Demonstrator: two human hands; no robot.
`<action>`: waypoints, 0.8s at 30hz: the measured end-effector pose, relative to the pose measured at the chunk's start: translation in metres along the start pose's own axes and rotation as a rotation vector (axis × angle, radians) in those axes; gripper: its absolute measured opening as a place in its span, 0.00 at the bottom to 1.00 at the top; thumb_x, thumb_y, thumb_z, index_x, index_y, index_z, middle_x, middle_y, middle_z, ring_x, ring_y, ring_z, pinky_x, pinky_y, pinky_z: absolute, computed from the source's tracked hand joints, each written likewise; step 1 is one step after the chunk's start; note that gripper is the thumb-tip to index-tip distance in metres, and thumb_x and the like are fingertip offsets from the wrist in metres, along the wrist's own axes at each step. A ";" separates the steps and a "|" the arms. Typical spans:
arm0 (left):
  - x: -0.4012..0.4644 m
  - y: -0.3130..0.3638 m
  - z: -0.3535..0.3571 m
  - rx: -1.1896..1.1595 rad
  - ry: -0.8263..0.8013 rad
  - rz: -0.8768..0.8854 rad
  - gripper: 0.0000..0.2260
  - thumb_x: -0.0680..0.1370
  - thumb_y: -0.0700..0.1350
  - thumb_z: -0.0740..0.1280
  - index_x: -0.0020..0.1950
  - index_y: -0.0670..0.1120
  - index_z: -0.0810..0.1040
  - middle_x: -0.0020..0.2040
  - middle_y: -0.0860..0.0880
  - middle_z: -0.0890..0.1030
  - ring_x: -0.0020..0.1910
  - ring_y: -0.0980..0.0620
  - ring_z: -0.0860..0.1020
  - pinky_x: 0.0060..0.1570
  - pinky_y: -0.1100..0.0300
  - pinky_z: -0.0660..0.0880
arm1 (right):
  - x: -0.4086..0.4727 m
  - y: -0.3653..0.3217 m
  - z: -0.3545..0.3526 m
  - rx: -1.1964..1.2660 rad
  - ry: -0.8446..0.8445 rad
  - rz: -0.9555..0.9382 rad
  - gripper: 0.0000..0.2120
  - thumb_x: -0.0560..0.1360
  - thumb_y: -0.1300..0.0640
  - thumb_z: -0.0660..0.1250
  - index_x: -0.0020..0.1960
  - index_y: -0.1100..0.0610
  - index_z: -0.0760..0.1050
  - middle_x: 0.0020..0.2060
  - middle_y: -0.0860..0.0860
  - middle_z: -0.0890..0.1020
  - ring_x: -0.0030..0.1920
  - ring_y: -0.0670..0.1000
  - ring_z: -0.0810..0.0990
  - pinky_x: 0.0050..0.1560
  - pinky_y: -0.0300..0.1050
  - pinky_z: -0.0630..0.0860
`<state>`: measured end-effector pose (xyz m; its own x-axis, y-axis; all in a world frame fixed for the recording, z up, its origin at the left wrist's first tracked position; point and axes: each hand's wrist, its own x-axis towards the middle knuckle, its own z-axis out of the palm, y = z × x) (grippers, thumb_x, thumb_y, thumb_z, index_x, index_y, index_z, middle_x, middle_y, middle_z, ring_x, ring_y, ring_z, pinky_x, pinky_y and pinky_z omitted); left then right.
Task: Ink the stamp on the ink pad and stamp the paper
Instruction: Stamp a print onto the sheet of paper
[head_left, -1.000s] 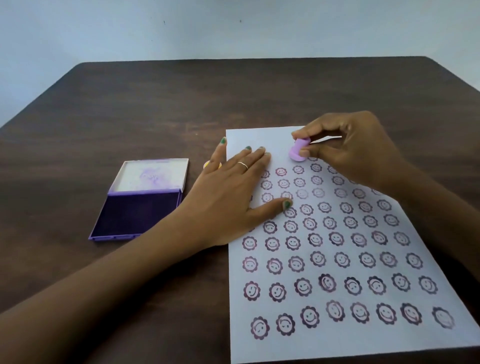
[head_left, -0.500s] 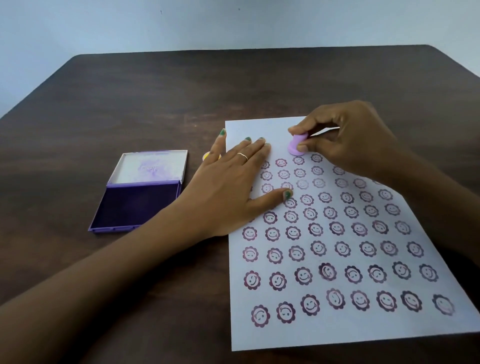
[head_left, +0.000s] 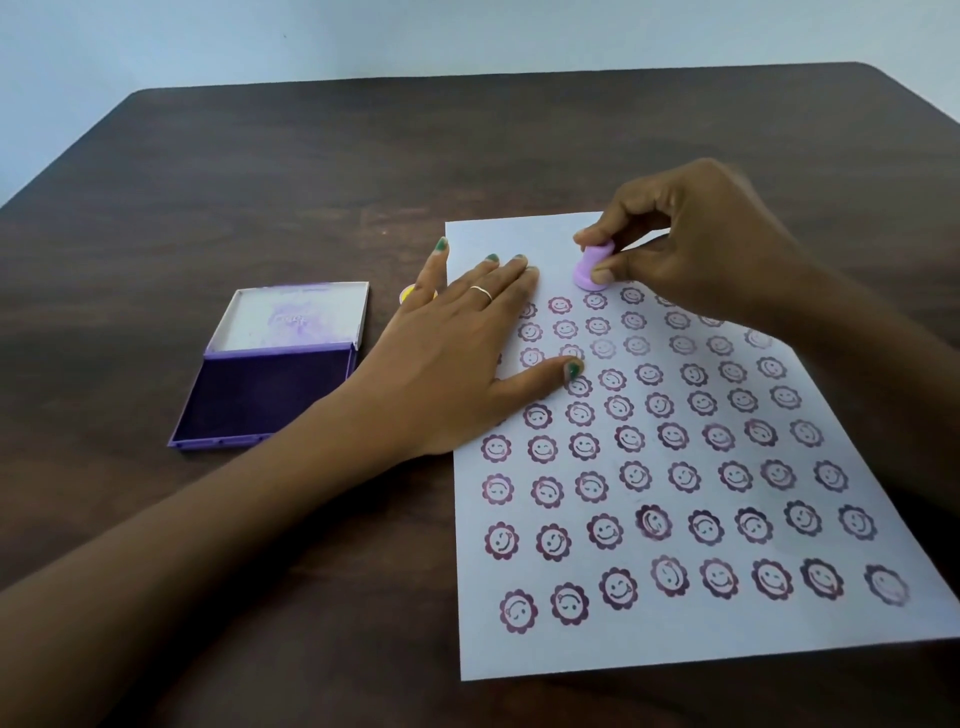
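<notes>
A white paper (head_left: 696, 631) lies on the dark table, covered with rows of purple smiley-flower prints. My right hand (head_left: 691, 244) pinches a small lilac stamp (head_left: 590, 268) near the paper's far edge, its base down on or just above the blank strip beyond the top row. My left hand (head_left: 462, 353) lies flat, fingers spread, on the paper's left edge, holding nothing. An open purple ink pad (head_left: 270, 397) sits left of the paper, its white lid (head_left: 296, 319) folded back.
A small yellow object (head_left: 408, 294) peeks out from behind my left hand's fingers, between pad and paper. The dark wooden table (head_left: 311, 171) stretches to a pale wall at the back.
My right hand has tipped the stamp from slanted to nearly upright over the blank strip at the paper's far end. My left hand stays flat on the paper.
</notes>
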<state>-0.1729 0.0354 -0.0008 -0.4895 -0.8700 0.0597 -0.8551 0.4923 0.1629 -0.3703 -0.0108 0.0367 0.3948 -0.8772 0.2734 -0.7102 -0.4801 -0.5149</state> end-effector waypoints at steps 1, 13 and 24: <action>0.000 0.000 0.000 0.000 0.002 0.000 0.38 0.73 0.70 0.45 0.77 0.50 0.49 0.79 0.52 0.52 0.77 0.54 0.48 0.71 0.55 0.30 | 0.000 0.000 0.000 -0.002 -0.002 -0.003 0.11 0.65 0.63 0.75 0.47 0.58 0.81 0.42 0.46 0.81 0.39 0.37 0.78 0.43 0.20 0.71; -0.001 0.000 0.000 -0.056 -0.004 0.003 0.39 0.72 0.70 0.46 0.77 0.49 0.50 0.79 0.51 0.52 0.77 0.54 0.48 0.69 0.59 0.35 | -0.001 0.000 0.000 0.032 0.013 0.027 0.13 0.64 0.64 0.75 0.48 0.57 0.81 0.43 0.47 0.81 0.41 0.40 0.80 0.44 0.22 0.73; -0.001 -0.001 0.000 -0.063 -0.010 0.003 0.40 0.72 0.70 0.46 0.77 0.49 0.49 0.79 0.52 0.52 0.77 0.55 0.48 0.69 0.60 0.36 | -0.002 -0.001 0.000 0.059 0.009 0.037 0.13 0.64 0.63 0.75 0.48 0.57 0.80 0.43 0.47 0.81 0.41 0.42 0.81 0.45 0.25 0.75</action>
<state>-0.1718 0.0363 -0.0014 -0.4943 -0.8678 0.0507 -0.8411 0.4922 0.2243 -0.3706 -0.0091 0.0369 0.3636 -0.8943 0.2608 -0.6885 -0.4466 -0.5714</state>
